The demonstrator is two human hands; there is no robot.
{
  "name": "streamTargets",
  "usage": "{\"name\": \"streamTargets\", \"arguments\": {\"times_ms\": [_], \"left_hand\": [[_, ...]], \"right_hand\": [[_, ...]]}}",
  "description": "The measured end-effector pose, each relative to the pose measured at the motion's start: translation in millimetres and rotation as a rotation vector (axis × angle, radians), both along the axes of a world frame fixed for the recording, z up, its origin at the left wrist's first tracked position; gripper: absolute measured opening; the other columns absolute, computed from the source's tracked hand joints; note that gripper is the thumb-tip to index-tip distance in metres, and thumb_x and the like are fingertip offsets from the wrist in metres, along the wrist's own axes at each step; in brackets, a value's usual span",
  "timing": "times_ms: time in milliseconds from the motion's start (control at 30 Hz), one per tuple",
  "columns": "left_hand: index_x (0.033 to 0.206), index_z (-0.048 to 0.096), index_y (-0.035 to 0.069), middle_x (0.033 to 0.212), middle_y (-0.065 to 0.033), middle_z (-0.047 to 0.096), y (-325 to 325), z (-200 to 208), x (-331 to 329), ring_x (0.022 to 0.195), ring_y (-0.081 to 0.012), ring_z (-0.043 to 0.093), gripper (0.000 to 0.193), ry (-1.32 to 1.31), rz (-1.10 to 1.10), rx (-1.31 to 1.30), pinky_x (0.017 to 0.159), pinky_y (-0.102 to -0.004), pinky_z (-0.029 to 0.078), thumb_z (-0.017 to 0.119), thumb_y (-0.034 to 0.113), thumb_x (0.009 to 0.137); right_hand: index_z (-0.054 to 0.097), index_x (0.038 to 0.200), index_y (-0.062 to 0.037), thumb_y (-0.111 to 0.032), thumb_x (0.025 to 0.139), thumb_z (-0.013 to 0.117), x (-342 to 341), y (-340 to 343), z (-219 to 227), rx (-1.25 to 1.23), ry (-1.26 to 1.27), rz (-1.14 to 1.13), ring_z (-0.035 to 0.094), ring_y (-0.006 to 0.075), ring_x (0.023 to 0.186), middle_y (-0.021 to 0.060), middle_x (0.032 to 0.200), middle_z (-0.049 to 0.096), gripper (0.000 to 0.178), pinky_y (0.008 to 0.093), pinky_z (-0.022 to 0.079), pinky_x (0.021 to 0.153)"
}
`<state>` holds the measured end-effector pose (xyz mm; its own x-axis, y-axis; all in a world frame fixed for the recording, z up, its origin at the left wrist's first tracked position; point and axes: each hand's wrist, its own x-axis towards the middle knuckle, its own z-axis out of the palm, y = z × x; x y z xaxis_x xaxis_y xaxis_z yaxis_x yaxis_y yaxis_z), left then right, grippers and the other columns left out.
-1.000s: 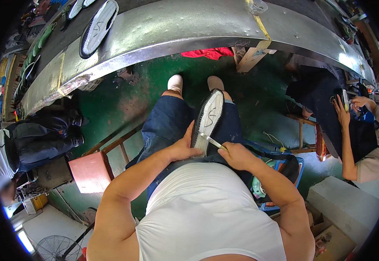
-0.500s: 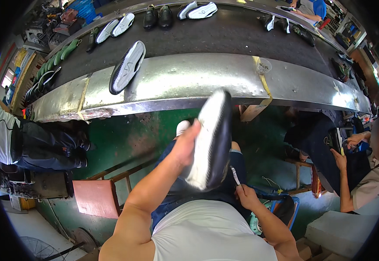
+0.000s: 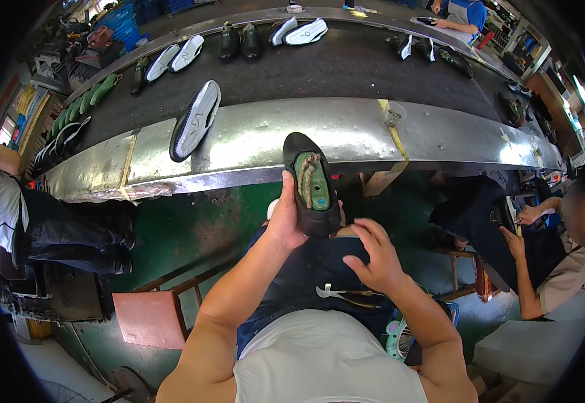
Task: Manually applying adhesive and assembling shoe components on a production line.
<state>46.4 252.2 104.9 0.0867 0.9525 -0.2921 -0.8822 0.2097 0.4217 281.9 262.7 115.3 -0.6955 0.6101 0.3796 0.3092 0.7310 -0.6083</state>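
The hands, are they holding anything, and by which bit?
The left hand holds a black shoe by its heel end. The right hand is open, holding nothing.

On the long bench (image 3: 319, 80), one shoe (image 3: 196, 124) lies near, at left; a clear cup (image 3: 395, 116) is near, at right; more shoes (image 3: 251, 44) rest along the far side.

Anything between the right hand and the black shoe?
Nothing visible: the open right hand and black shoe have only a gap between them. The left hand holds the shoe's far side; the silver-headed tool lies on the lap.
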Motion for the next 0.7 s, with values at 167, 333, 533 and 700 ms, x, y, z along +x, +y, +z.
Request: {"name": "streamTargets", "arguments": {"times_ms": [167, 333, 533, 700], "left_hand": [[0.142, 0.048, 0.016, 0.133, -0.0115, 0.06, 1, 8, 8, 0.121, -0.0278, 0.06, 0.074, 0.115, 0.004, -0.028, 0.101, -0.0503, 0.052, 0.025, 0.071, 0.099], [0.143, 0.047, 0.016, 0.135, -0.0123, 0.057, -4, 20, 5, 0.122, -0.0283, 0.059, 0.074, 0.118, -0.041, -0.025, 0.099, -0.0511, 0.052, 0.022, 0.071, 0.099], [0.134, 0.055, 0.009, 0.116, -0.0189, 0.067, 3, 2, 3, 0.106, -0.0336, 0.067, 0.081, 0.083, 0.002, -0.056, 0.095, -0.046, 0.055, 0.035, 0.076, 0.093], [0.134, 0.055, 0.009, 0.116, -0.0192, 0.066, 12, -6, -12, 0.103, -0.0354, 0.068, 0.08, 0.131, 0.01, -0.065, 0.089, -0.0473, 0.057, 0.036, 0.075, 0.094]], "right_hand": [[0.055, 0.13, 0.0015, -0.016, 0.089, 0.07, -51, 38, 47, -0.001, 0.224, 0.148, 0.05, 0.0412, 0.126, 0.0237, 0.136, 0.051, 0.048, 0.0477, 0.039, 0.108], [0.059, 0.123, 0.0005, -0.011, 0.094, 0.059, -83, 90, 80, 0.189, -0.055, 0.427, 0.052, 0.0372, 0.124, 0.0211, 0.136, 0.052, 0.032, 0.0412, 0.041, 0.106], [0.059, 0.122, -0.0056, -0.027, 0.107, 0.043, -108, 128, 33, -1.285, 0.689, 0.169, 0.058, 0.0223, 0.116, 0.0087, 0.125, 0.06, 0.03, 0.0378, 0.048, 0.096], [0.054, 0.129, -0.0049, -0.037, 0.107, 0.044, -75, 113, -6, -1.073, 0.692, -0.07, 0.058, 0.0222, 0.119, 0.0107, 0.128, 0.06, 0.04, 0.0398, 0.05, 0.095]]}}
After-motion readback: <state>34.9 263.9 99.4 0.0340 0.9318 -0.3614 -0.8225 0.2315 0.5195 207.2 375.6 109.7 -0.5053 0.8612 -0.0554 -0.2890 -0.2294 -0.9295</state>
